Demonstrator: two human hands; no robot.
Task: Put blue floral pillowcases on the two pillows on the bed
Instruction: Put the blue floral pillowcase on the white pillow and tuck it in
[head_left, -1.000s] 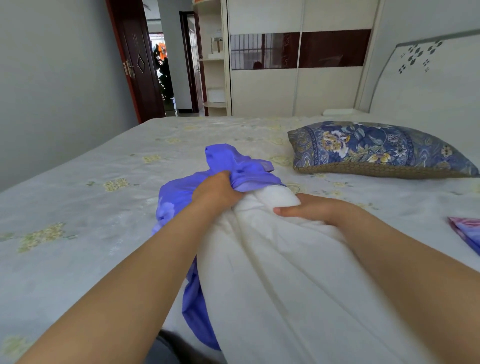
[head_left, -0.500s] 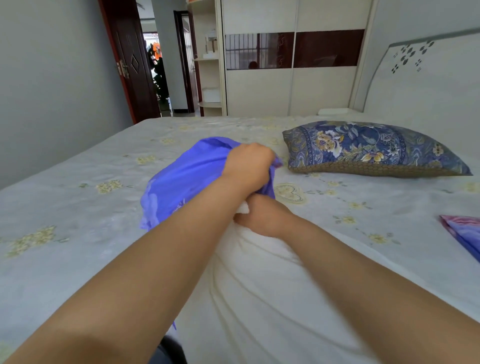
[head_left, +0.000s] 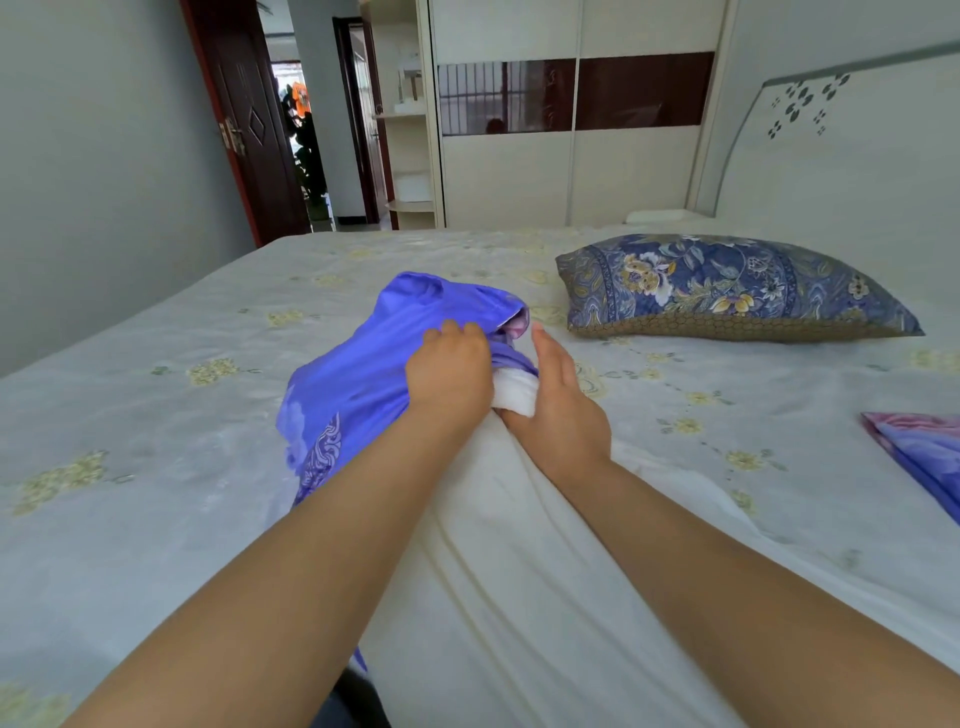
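Observation:
A bare white pillow (head_left: 519, 597) lies lengthwise on the bed (head_left: 156, 426), running from me toward the middle. Its far end sits at the mouth of a bunched blue-violet pillowcase (head_left: 358, 374). My left hand (head_left: 452, 371) grips the pillowcase edge, fingers curled over the cloth. My right hand (head_left: 558, 402) holds the pillow's far corner between thumb and palm, with its fingers stretched forward beside the case opening. A second pillow (head_left: 727, 291) in a blue floral case lies by the headboard.
Another pink and blue cloth (head_left: 924, 457) lies at the right edge of the bed. The white headboard (head_left: 857, 156) stands at the right. A wardrobe (head_left: 571, 171) and an open brown door (head_left: 249, 130) are beyond the bed's far side.
My left hand has drawn the pillowcase mouth back over the pillow's end. My right hand has slid forward and its fingers have straightened toward the opening.

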